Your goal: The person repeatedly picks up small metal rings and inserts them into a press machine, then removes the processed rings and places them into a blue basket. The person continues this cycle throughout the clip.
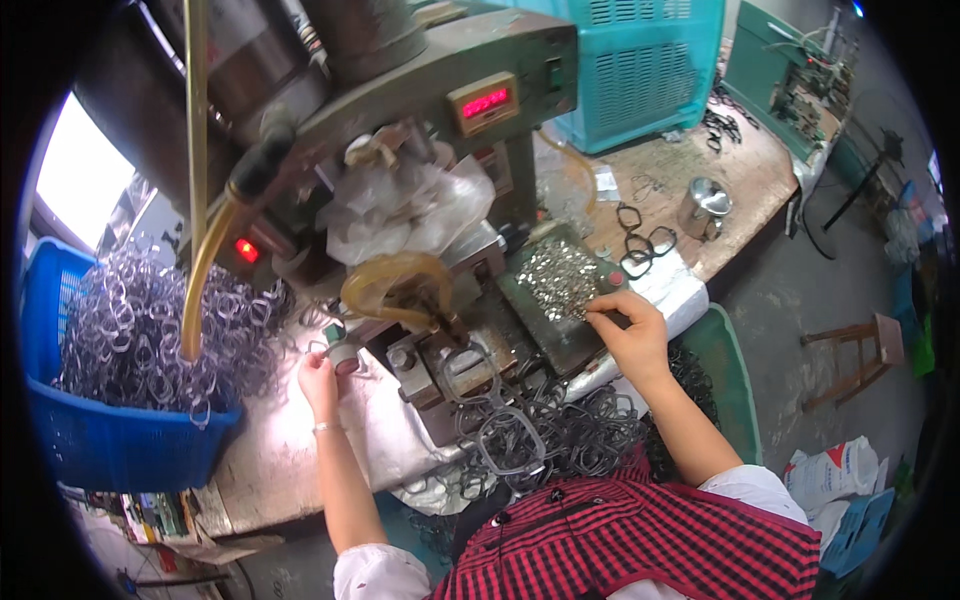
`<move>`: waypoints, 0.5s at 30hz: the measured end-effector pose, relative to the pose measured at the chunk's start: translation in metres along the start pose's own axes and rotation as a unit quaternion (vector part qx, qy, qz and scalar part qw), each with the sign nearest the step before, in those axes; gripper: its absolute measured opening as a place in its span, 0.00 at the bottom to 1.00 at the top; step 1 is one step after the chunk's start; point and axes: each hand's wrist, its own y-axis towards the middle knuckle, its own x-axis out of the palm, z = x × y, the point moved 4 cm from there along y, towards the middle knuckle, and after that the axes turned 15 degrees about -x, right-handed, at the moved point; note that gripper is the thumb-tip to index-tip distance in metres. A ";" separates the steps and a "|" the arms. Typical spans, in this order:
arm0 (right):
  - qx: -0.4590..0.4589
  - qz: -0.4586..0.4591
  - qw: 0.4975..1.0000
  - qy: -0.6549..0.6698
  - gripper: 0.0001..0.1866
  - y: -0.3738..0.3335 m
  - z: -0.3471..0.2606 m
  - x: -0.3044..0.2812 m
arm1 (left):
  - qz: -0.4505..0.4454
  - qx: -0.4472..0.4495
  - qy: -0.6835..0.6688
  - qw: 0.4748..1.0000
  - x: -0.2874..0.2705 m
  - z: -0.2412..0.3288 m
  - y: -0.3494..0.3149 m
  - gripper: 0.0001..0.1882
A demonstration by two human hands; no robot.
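Note:
My right hand point(637, 338) reaches over a heap of tiny shiny metal pieces point(557, 280) on a flat plate, thumb and forefinger pinched together at its edge. Whatever lies between those fingertips is too small to make out. On the left, my left hand point(318, 388) has its fingers bent against a small round green-topped button point(343, 352), partly hidden. Between the hands, a grey plastic spectacle frame point(470, 373) is at the metal fixture point(425, 380) of a bench machine point(440, 90). A tangle of dark and grey spectacle frames point(590, 430) lies just before me.
A blue basket point(120, 440) heaped with grey frames stands at left. Yellowish hoses point(205, 290) hang from the machine. Behind are a teal crate point(640, 80), a metal cup point(705, 205) and several black frames point(640, 245). A green tub point(735, 370) sits right; a wooden stool point(850, 360) stands beyond.

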 end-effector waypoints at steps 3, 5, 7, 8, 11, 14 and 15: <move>-0.047 -0.069 0.994 0.076 0.05 0.016 -0.040 0.018 | -0.042 0.042 -0.248 0.967 -0.001 0.029 -0.084 0.05; -0.089 -0.091 0.981 0.144 0.05 0.029 -0.064 0.039 | -0.072 0.055 -0.353 0.931 0.003 0.042 -0.116 0.06; -0.087 -0.106 0.974 0.180 0.07 0.038 -0.074 0.063 | -0.094 0.081 -0.399 0.908 0.009 0.057 -0.139 0.06; -0.053 -0.111 0.970 0.208 0.08 0.039 -0.075 0.074 | -0.097 0.072 -0.419 0.900 0.013 0.065 -0.150 0.06; -0.063 -0.068 0.966 0.240 0.11 0.031 -0.086 0.087 | -0.087 0.086 -0.424 0.897 0.012 0.075 -0.170 0.07; -0.025 -0.053 0.951 0.305 0.14 0.029 -0.083 0.095 | -0.056 0.153 -0.396 0.904 0.001 0.099 -0.187 0.06; 0.007 -0.058 0.934 0.352 0.16 0.028 -0.084 0.098 | -0.039 0.198 -0.403 0.893 -0.005 0.112 -0.196 0.06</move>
